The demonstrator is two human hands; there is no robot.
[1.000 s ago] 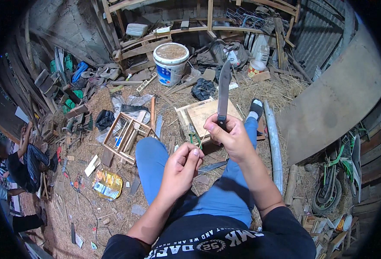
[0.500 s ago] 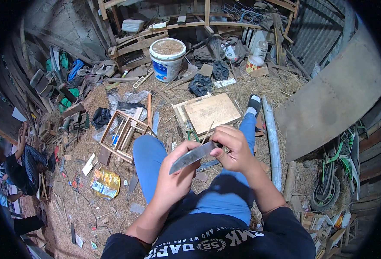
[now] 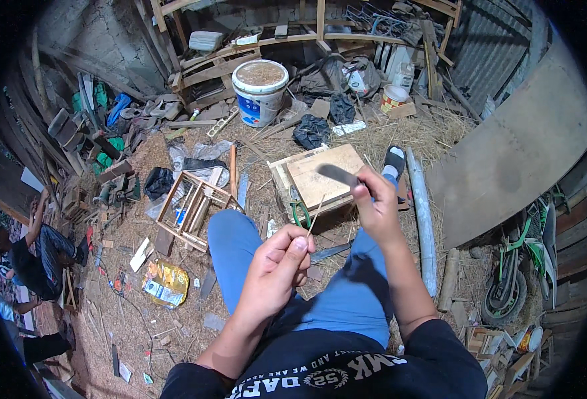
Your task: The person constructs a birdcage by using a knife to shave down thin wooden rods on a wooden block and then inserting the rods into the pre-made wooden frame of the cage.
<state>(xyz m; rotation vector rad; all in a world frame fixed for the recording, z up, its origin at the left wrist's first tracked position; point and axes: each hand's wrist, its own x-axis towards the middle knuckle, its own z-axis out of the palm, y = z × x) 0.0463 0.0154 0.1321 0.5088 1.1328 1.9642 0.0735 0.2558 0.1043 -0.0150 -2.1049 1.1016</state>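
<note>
My left hand (image 3: 279, 271) is closed in a pinch on a thin wooden stick (image 3: 317, 214), which points up and away from the fingers. Its lower end is hidden in the hand. My right hand (image 3: 377, 207), raised to the right and farther out, grips a knife (image 3: 337, 175). The blade points left, apart from the stick and slightly blurred. Beyond both hands sits a low wooden box (image 3: 320, 174) with a flat board on top. A green loop-shaped handle (image 3: 300, 213) shows at its near left corner.
A wooden frame (image 3: 194, 211) lies left of my knee, near a yellow plastic pack (image 3: 166, 282). A white-blue bucket (image 3: 260, 93) stands at the back. On the right are a long pole (image 3: 421, 223), a leaning board (image 3: 513, 146) and a small motorbike (image 3: 516, 266). Another person (image 3: 34, 256) sits far left.
My right hand has lifted the knife up and away from the stick. The blade was in front of my left hand, which has stayed nearly in place and is now fully visible.
</note>
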